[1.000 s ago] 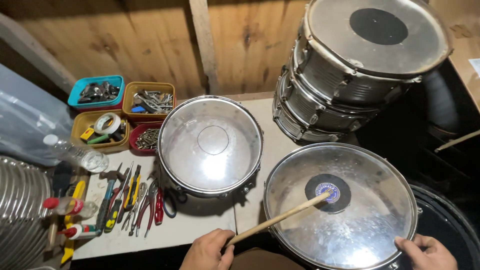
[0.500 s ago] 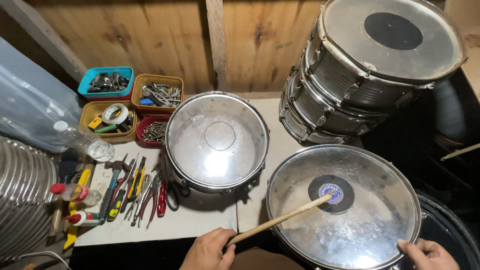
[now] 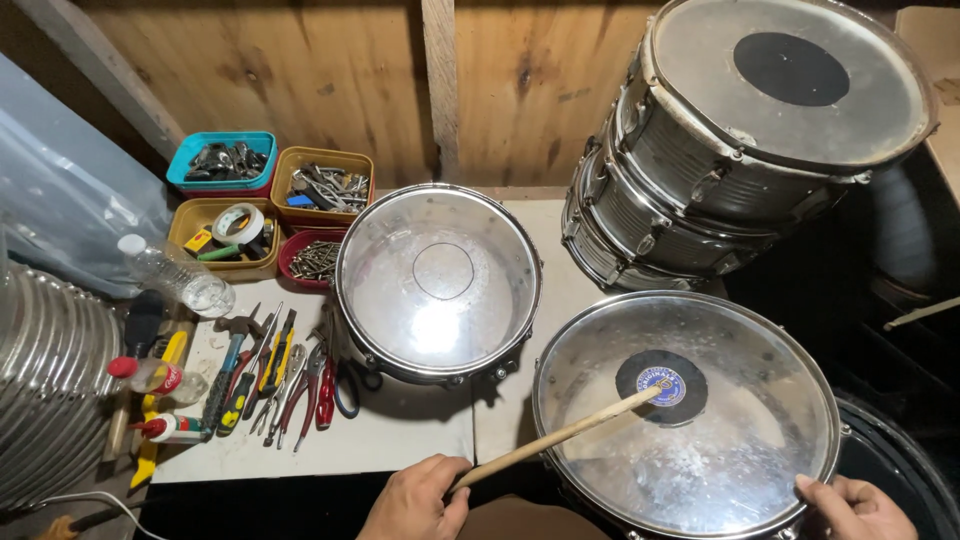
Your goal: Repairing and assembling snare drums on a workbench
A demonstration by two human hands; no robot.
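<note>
My left hand (image 3: pixel 418 502) grips a wooden drumstick (image 3: pixel 555 437) at the bottom centre. The stick's tip rests on the black dot in the middle of a chrome snare drum (image 3: pixel 770 320) right in front of me. My right hand (image 3: pixel 850 507) holds that drum's near rim at the bottom right, fingers curled over the hoop. A second chrome drum (image 3: pixel 438 280) with a clear head stands on the white table just left of it.
Two stacked drums (image 3: pixel 740 150) lean against the wooden wall at the back right. Small tubs of screws, tape and fittings (image 3: pixel 270 205) sit at the back left. Pliers, screwdrivers and a hammer (image 3: pixel 270 375) lie beside a plastic bottle (image 3: pixel 175 275). Ribbed metal (image 3: pixel 45 380) fills the left edge.
The view has shifted slightly, so everything sits a little further right and lower. Both hands keep their hold, and the stick tip stays on the drum's black dot.
</note>
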